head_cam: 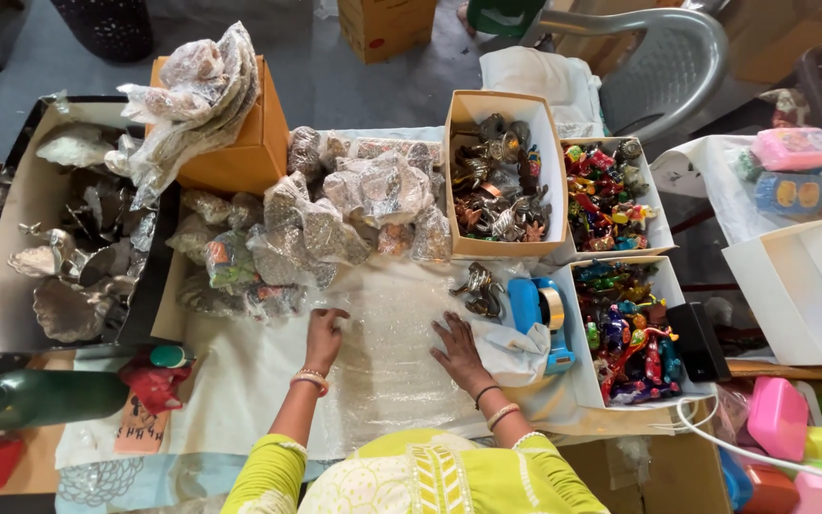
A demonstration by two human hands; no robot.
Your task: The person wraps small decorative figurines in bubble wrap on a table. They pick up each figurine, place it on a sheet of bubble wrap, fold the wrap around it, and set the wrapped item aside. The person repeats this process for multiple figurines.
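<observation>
- Both palms flat, nothing gripped: left hand (323, 330) and right hand (457, 348) press open-fingered on the bubble wrap sheet (382, 366) spread across the table
- Blue tape dispenser (539, 312) just beside the right hand
- Wrapped figurines (335, 214) piled beyond the sheet

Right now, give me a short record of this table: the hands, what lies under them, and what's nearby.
left hand: flat on bubble wrap sheet
right hand: flat on the same sheet
beside right hand: blue tape dispenser, metal figurine
behind sheet: wrapped bundles
right side: boxes of colourful figurines
</observation>
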